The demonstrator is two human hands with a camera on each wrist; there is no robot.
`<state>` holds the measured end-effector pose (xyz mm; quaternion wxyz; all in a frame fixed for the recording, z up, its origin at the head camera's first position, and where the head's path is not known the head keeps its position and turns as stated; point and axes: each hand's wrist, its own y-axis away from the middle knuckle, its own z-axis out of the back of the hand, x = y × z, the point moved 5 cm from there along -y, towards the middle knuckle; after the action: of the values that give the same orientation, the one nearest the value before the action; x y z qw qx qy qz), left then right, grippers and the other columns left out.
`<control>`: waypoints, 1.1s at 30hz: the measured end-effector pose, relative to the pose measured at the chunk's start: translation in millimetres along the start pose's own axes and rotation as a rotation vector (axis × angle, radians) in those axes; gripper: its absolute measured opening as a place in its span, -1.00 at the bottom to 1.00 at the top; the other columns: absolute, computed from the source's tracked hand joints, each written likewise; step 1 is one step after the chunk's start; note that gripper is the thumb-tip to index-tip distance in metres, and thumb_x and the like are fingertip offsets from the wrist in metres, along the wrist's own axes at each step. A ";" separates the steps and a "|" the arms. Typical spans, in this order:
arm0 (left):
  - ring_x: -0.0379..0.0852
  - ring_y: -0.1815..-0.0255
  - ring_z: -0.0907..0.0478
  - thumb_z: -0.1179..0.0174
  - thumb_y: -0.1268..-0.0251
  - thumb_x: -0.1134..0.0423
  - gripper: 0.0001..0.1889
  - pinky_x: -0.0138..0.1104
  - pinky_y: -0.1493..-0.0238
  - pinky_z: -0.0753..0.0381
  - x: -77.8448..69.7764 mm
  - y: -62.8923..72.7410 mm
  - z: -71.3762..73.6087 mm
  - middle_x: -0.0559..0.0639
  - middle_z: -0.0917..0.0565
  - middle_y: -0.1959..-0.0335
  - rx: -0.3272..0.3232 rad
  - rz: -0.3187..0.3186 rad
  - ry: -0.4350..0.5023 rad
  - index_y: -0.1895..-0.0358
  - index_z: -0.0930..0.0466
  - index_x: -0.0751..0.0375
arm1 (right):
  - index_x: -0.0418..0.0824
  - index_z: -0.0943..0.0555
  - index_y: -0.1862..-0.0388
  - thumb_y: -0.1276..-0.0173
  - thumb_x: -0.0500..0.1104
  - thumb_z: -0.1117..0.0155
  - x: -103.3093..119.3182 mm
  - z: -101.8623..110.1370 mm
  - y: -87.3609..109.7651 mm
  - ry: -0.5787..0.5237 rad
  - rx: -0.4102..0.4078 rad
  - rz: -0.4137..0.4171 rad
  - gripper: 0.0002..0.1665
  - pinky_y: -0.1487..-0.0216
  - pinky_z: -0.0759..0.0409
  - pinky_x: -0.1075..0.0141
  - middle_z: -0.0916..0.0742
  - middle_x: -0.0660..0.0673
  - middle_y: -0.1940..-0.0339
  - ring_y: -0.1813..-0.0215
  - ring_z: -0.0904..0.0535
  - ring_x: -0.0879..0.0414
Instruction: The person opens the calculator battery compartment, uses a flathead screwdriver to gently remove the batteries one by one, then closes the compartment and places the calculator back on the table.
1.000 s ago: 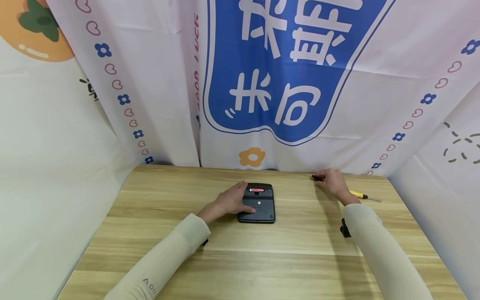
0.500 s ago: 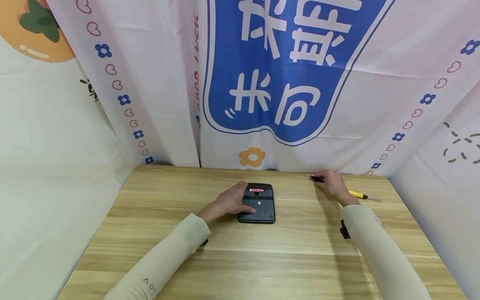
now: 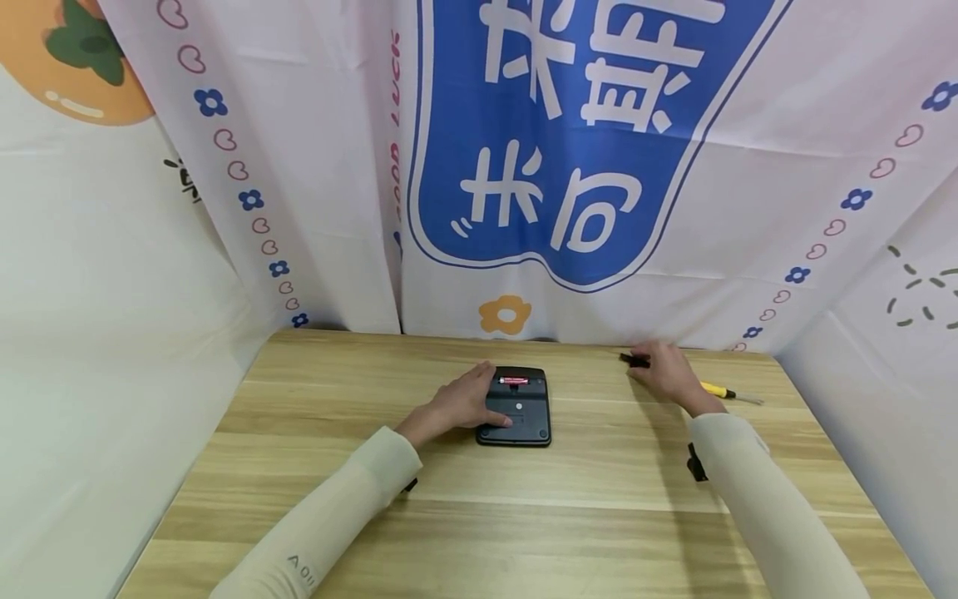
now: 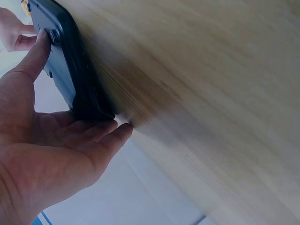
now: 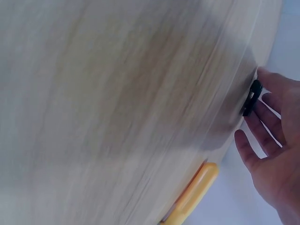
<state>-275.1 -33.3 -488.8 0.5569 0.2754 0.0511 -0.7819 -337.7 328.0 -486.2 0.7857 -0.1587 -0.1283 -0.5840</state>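
Observation:
A black calculator [image 3: 530, 423] lies face down near the back of the table, and a red battery [image 3: 513, 380] shows in its uncovered slot. My left hand [image 3: 458, 399] grips its left side. In the left wrist view, the thumb of that left hand [image 4: 51, 154] rests on the back of the calculator [image 4: 63, 51], with the fingers at its edge. Farther right, my right hand [image 3: 666, 374] pinches a small black plastic piece [image 3: 633, 360] close over the table. The right wrist view has this black piece [image 5: 252, 97] between the fingertips of the right hand [image 5: 281, 140].
A screwdriver [image 3: 717, 389] with a yellow handle lies just right of the right hand; its handle [image 5: 194, 194] also appears in the right wrist view. Printed white cloth [image 3: 329, 249] hangs along the back edge of the wooden table [image 3: 524, 532].
My right hand has shifted very slightly toward me, and a little more of the black piece shows. The left hand and the calculator hold still.

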 end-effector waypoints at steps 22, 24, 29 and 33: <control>0.16 -0.70 -0.14 -0.52 -0.25 -0.18 0.13 0.24 -0.54 -0.29 0.3 0.8 1.5 0.19 -0.10 -0.73 -0.001 0.000 0.005 -0.70 -0.08 0.28 | -0.41 -0.29 -0.62 -0.63 0.21 -0.20 -29.9 8.7 24.7 0.089 0.049 -0.071 -0.09 -0.36 -0.41 -0.41 -0.50 -0.55 -0.45 -0.41 -0.44 -0.53; 0.16 -0.70 -0.14 -0.52 -0.25 -0.18 0.13 0.25 -0.54 -0.30 -0.1 0.9 1.2 0.19 -0.10 -0.73 -0.001 -0.006 0.008 -0.70 -0.08 0.29 | -0.46 -0.24 -0.63 -0.64 0.22 -0.17 -32.8 8.6 28.2 0.109 0.063 -0.088 -0.05 -0.44 -0.33 -0.42 -0.41 -0.58 -0.52 -0.48 -0.34 -0.56; 0.18 -0.69 -0.16 -0.53 -0.25 -0.18 0.13 0.28 -0.52 -0.31 -1.0 1.4 1.1 0.21 -0.12 -0.73 0.001 -0.012 0.008 -0.69 -0.09 0.30 | -0.52 -0.18 -0.63 -0.66 0.21 -0.13 -36.8 11.0 33.6 0.157 0.058 -0.082 -0.02 -0.52 -0.18 -0.41 -0.29 -0.58 -0.59 -0.54 -0.21 -0.59; 0.18 -0.69 -0.17 -0.53 -0.25 -0.18 0.13 0.28 -0.52 -0.31 -1.1 1.4 0.9 0.21 -0.12 -0.72 0.000 -0.009 0.003 -0.69 -0.09 0.30 | -0.54 -0.16 -0.63 -0.67 0.21 -0.09 -42.1 12.0 37.4 0.174 0.051 -0.077 -0.03 -0.53 -0.15 -0.41 -0.28 -0.58 -0.60 -0.55 -0.20 -0.58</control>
<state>-273.9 -33.2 -487.2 0.5531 0.2762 0.0531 -0.7842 -314.0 379.7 -495.2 0.7746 -0.0821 -0.0804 -0.6220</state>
